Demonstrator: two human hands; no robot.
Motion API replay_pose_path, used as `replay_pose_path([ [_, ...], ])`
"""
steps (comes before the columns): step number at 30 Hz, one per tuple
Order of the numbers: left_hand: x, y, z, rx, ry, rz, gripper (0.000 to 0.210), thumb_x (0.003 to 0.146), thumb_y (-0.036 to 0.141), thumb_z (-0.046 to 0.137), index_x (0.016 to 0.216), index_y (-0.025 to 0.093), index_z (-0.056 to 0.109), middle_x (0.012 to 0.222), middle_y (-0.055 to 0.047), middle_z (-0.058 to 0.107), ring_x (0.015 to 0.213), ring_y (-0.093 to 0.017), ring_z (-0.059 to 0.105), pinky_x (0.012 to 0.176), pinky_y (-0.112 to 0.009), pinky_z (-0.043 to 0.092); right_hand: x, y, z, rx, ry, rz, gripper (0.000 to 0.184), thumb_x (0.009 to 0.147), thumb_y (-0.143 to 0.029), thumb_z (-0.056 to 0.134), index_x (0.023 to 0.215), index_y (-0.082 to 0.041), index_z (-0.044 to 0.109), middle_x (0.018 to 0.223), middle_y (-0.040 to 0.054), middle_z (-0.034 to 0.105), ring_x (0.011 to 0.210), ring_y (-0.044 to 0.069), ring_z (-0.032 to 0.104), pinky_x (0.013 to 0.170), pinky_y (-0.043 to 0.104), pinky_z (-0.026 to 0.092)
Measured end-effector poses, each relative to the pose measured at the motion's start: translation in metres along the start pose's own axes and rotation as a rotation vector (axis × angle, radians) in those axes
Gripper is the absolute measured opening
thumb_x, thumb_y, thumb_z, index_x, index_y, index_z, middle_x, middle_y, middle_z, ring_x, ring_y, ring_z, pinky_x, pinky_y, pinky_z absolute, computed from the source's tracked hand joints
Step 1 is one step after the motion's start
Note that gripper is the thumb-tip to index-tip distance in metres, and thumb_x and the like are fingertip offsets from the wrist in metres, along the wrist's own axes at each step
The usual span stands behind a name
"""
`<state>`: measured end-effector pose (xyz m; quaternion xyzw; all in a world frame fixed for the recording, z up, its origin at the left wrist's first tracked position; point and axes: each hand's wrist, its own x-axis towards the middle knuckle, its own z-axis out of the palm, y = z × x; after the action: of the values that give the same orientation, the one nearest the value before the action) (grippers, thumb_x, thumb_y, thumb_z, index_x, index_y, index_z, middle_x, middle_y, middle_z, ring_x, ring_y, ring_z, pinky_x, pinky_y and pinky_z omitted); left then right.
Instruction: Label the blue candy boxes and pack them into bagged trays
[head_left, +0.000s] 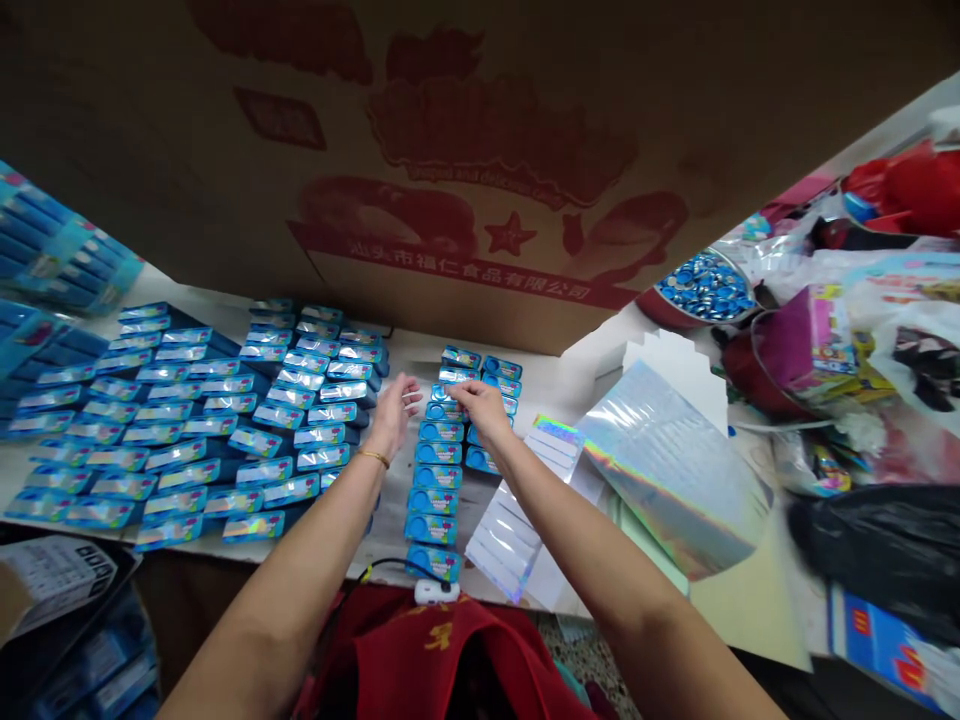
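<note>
Here my right hand (482, 408), fingertips pinched together, any hold too small to tell, sits over two columns of blue boxes (438, 453); my left hand (393, 412), fingers parted, hangs just left.

The blue boxes (437, 476) look smooth and glossy, the large carton (465, 225) is matt cardboard, the silvery sheet (667, 460) shines like foil, the black bag (877, 555) is crinkled plastic
</note>
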<state>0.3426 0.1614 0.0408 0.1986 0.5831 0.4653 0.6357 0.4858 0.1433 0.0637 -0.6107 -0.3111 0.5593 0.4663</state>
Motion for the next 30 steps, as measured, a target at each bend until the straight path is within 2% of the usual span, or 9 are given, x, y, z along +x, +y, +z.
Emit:
replay_pose_path([
  [3,-0.001,0.000,0.003,0.009,-0.074,-0.036,0.042,0.064,0.051,0.064,0.085,0.015,0.060,0.086,-0.005,0.061,0.071,-0.011,0.056,0.058,-0.022,0.040,-0.001,-0.004,-0.004,0.035,0.003,0.044,0.020,0.056,-0.034,0.066,0.062,-0.016,0.062,0.055,-0.0031,0.054,0.050,0.008,0.045,0.045,0.020,0.030],
  [6,0.000,-0.003,0.005,0.013,-0.125,-0.016,0.038,0.056,0.041,0.073,0.080,0.014,0.061,0.076,-0.003,0.060,0.066,-0.010,0.055,0.056,-0.021,0.037,0.002,0.001,-0.009,0.061,0.017,0.078,0.021,0.054,-0.034,0.066,0.063,-0.016,0.061,0.055,-0.0033,0.054,0.048,0.008,0.044,0.042,0.020,0.027],
  [8,0.002,-0.005,0.005,0.039,-0.106,0.008,0.036,0.051,0.034,0.075,0.077,0.013,0.061,0.069,-0.001,0.059,0.061,-0.008,0.052,0.054,-0.020,0.035,0.005,0.007,-0.010,0.049,0.028,0.091,0.021,0.054,-0.034,0.066,0.063,-0.016,0.061,0.053,-0.0035,0.053,0.047,0.008,0.043,0.041,0.020,0.026],
  [11,0.006,-0.010,0.005,0.086,-0.003,0.021,0.034,0.049,0.033,0.074,0.074,0.013,0.062,0.064,0.000,0.058,0.058,-0.008,0.050,0.051,-0.020,0.033,0.011,0.015,-0.008,-0.028,0.055,0.074,0.020,0.056,-0.035,0.064,0.061,-0.016,0.061,0.053,-0.0034,0.054,0.047,0.008,0.043,0.043,0.021,0.031],
  [17,0.016,-0.022,0.007,0.122,0.153,0.023,0.031,0.050,0.034,0.072,0.069,0.013,0.061,0.063,0.000,0.058,0.059,-0.008,0.049,0.051,-0.020,0.033,0.028,0.031,-0.005,-0.382,0.171,-0.079,0.019,0.065,-0.034,0.056,0.058,-0.017,0.062,0.058,-0.0005,0.060,0.057,0.013,0.053,0.054,0.023,0.038],
  [25,0.027,-0.031,0.005,0.145,0.135,0.007,0.031,0.047,0.034,0.073,0.067,0.013,0.062,0.059,0.000,0.059,0.055,-0.009,0.049,0.051,-0.021,0.037,0.030,0.023,-0.002,-0.845,0.147,-0.086,0.018,0.074,-0.027,0.054,0.065,-0.018,0.065,0.069,0.0044,0.066,0.067,0.017,0.058,0.061,0.025,0.039],
  [28,0.029,-0.039,0.008,0.155,0.100,-0.006,0.033,0.047,0.035,0.073,0.069,0.013,0.062,0.057,0.000,0.060,0.053,-0.010,0.050,0.051,-0.023,0.039,0.024,0.020,0.000,-1.042,0.175,-0.082,0.020,0.079,-0.030,0.051,0.085,-0.017,0.065,0.079,0.0080,0.067,0.075,0.020,0.060,0.064,0.027,0.040],
  [30,0.031,-0.044,0.010,0.165,0.090,-0.003,0.034,0.047,0.037,0.073,0.070,0.013,0.063,0.055,0.000,0.059,0.051,-0.011,0.051,0.053,-0.025,0.041,0.019,0.019,0.000,-1.195,0.166,-0.131,0.026,0.085,-0.030,0.046,0.103,-0.017,0.058,0.088,0.0101,0.065,0.079,0.021,0.060,0.065,0.029,0.041],
])
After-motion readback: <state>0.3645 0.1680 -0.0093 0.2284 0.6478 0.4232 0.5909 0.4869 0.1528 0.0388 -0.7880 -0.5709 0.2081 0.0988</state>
